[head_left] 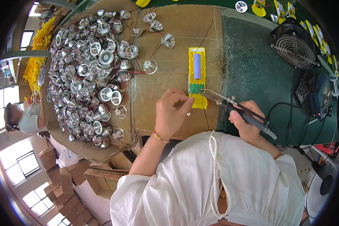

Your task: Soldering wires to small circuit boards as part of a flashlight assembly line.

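In front of me lies a long yellow plastic casing [203, 71] with a purple cylindrical battery cell [197, 64] in it. Below the cell sits a small green circuit board [194, 89], and thin dark wires run off the casing's two ends. My right hand [246, 119] grips a soldering iron [257, 122] with a thin metal feed tube along it; its tip end points at the board. Just left of the board, the thumb and fingers of my left hand [172, 111] are pinched together. What they hold, if anything, is too small to make out.
Shiny lamp reflectors [106, 57] with red wires are heaped on cardboard [158, 90] at left. A round-grilled fan [294, 48], a blue box [320, 98] and cables stand on the green table [248, 56] at right. Yellow casings [258, 9] line the far edge. Another person [30, 116] is far left.
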`<control>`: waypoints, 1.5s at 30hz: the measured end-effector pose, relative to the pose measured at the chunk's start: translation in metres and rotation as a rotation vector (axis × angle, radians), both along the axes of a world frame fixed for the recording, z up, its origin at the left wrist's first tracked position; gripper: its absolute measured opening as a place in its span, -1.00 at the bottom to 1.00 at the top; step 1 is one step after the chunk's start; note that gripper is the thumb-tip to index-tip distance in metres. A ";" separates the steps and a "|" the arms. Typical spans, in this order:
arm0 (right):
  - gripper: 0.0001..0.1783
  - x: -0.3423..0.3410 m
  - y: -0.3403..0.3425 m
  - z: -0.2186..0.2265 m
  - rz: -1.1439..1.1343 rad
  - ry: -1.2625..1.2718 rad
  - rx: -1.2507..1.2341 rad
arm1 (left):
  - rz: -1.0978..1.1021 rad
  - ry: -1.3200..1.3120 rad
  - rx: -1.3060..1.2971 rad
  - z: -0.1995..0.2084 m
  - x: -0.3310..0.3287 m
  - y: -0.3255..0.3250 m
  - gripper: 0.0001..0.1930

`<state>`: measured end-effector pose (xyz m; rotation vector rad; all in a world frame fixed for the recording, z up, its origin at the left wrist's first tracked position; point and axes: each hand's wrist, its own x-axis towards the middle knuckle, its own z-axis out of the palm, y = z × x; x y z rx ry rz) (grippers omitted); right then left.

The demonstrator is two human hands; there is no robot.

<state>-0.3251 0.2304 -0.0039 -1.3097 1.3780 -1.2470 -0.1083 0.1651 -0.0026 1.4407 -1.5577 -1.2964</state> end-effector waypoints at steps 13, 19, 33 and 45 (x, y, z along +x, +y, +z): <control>-0.81 0.010 -0.009 -0.006 -0.088 -0.179 0.118 | -0.032 -0.125 -0.021 0.005 -0.002 -0.004 -0.92; -0.81 0.011 -0.006 -0.002 -0.126 -0.243 0.118 | -0.049 -0.125 -0.059 0.005 -0.001 -0.007 -0.91; -0.81 0.010 -0.009 -0.008 -0.062 -0.175 0.090 | -0.047 -0.129 0.067 0.008 -0.002 -0.007 -0.90; -0.81 -0.003 -0.005 -0.006 -0.188 -0.262 0.008 | -0.023 -0.132 0.111 0.007 -0.001 -0.007 -0.91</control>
